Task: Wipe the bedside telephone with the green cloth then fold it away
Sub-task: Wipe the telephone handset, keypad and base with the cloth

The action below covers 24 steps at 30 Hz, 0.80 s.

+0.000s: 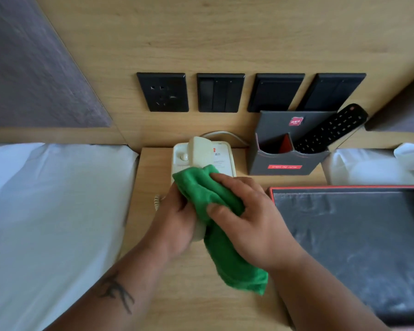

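Both hands work over the cream telephone (202, 158) on the wooden nightstand (148, 177): left hand (177, 218) fingers curled around the handset (200, 151), right hand (246, 211) fingers clamped on the green cloth (215, 211) wrapping its near end.

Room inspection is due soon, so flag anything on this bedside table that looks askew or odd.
Nothing is damaged or spilled. The handset is off its cradle, held by the left hand while the right hand wipes it with the green cloth. The remote leans diagonally in the grey holder.
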Tool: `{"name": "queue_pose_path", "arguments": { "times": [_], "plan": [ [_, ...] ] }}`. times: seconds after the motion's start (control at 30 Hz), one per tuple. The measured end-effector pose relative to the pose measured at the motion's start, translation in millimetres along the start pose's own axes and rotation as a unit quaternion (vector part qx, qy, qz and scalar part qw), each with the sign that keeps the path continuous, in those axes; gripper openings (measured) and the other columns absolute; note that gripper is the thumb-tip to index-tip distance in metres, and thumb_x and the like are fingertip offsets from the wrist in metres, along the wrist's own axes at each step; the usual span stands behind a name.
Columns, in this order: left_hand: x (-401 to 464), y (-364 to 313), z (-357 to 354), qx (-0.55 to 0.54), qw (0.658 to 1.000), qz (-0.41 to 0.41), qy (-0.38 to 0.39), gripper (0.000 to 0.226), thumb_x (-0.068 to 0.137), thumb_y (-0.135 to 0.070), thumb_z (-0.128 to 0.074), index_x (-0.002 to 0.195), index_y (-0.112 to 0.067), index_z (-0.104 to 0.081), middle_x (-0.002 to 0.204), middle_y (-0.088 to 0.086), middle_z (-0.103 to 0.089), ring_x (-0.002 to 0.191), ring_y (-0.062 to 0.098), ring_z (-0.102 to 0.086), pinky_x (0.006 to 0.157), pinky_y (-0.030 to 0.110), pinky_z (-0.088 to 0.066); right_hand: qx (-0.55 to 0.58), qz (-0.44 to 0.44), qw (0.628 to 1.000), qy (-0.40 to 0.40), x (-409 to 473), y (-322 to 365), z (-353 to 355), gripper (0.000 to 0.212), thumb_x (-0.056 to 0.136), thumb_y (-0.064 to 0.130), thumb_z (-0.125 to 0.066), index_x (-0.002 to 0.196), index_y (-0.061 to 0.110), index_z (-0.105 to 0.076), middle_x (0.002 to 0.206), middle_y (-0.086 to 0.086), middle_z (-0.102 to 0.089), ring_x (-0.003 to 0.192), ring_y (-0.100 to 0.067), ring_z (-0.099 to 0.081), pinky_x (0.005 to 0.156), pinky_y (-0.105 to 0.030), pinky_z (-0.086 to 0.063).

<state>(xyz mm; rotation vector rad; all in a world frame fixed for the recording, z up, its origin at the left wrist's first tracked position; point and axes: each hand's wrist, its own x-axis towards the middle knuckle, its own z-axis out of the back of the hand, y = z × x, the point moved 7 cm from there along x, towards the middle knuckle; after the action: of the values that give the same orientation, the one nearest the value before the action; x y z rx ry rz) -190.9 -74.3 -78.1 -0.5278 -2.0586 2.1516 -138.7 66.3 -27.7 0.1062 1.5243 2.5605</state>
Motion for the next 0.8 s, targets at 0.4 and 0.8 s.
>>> {"name": "queue_pose_path", "arguments": {
  "times": [0.4, 0.8],
  "plan": [
    [-14, 6, 4, 0.005, 0.998, -0.005, -0.063, 0.039, 0.107, -0.02, -0.04, 0.108, -0.044, -0.071, 0.106, -0.019, -0.074, 0.098, -0.004, -0.066, 0.075, 0.007, -0.049, -0.094, -0.033, 0.991, -0.086, 73, 7, 1, 0.042, 0.082, 0.058, -0.062, 0.121, 0.042, -0.06, 0.119, 0.006, -0.054, 0.098, -0.016, -0.058, 0.08, -0.032, -0.05],
    [-6, 21, -4, -0.201, 0.972, 0.125, -0.011, 0.098, 0.072, -0.092, -0.036, 0.134, -0.022, -0.064, 0.134, 0.016, -0.068, 0.127, 0.033, -0.061, 0.099, 0.046, -0.052, -0.092, 0.039, 0.995, -0.023, 9, 2, -11, 0.038, 0.079, 0.046, -0.072, 0.115, 0.039, -0.066, 0.113, 0.017, -0.056, 0.095, -0.005, -0.06, 0.083, -0.029, -0.053]
  ]
}}
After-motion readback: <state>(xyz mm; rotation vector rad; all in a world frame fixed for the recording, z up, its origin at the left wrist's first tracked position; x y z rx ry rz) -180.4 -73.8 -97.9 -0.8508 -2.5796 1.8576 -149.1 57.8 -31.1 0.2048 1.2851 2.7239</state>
